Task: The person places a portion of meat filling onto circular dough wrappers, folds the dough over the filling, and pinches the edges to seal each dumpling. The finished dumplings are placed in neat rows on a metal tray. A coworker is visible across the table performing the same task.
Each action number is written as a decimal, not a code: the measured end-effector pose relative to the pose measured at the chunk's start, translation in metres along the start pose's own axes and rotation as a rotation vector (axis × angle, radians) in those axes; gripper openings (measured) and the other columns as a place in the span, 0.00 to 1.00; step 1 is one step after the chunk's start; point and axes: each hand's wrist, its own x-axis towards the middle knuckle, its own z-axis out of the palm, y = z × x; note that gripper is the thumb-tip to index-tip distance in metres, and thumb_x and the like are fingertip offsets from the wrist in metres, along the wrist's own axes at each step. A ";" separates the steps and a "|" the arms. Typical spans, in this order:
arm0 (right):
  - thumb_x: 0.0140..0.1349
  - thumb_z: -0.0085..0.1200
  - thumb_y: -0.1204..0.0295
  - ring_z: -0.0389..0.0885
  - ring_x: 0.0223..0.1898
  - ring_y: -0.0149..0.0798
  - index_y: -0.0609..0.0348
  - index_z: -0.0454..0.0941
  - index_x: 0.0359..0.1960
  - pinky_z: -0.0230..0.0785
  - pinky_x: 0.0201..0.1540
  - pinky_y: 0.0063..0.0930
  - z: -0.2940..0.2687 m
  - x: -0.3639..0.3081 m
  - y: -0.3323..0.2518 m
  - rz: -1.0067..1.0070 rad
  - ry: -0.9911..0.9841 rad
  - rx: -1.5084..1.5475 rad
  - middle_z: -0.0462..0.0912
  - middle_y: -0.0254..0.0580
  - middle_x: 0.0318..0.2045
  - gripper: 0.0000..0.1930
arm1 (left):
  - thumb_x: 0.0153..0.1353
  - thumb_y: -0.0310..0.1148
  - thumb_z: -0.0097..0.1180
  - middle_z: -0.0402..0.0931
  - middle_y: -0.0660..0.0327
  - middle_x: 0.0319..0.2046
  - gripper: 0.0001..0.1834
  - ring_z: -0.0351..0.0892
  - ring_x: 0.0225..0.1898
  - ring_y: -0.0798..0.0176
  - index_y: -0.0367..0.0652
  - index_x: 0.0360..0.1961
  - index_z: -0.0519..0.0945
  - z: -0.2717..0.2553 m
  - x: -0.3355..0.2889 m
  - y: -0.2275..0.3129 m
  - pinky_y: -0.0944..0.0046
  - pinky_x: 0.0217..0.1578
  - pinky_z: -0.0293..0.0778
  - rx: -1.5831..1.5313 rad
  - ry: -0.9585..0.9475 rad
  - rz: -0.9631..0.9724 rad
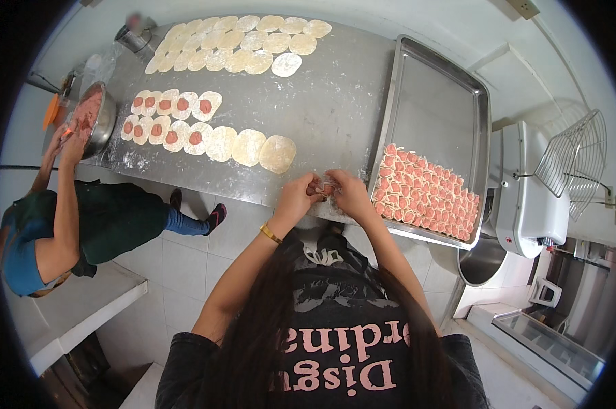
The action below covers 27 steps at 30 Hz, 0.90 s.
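Note:
At the table's near edge, my left hand (298, 199) and my right hand (349, 193) meet with fingers closed round a small dumpling (324, 189). Its thin dough and pinkish filling show only partly between my fingertips. To the left of my hands lies a row of plain round wrappers (248, 147). Farther left, two short rows of wrappers bear dabs of pink meat filling (173, 137). On my right, open-topped dumplings (427, 191) stand packed in rows at the near end of a metal tray (398, 88).
Overlapping floured wrappers (236, 44) cover the far side of the steel table (321, 102). At the left, a co-worker (49, 225) has both hands at a metal bowl (105, 123) of pink filling. A white mixer (526, 184) with a wire guard stands beyond the tray.

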 end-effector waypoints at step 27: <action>0.45 0.52 0.82 0.77 0.34 0.54 0.61 0.78 0.29 0.69 0.36 0.39 0.007 -0.009 -0.006 0.064 0.131 -0.009 0.78 0.48 0.30 0.09 | 0.46 0.31 0.66 0.78 0.52 0.26 0.14 0.79 0.29 0.51 0.39 0.33 0.77 -0.009 0.008 0.001 0.58 0.31 0.72 0.131 -0.103 0.119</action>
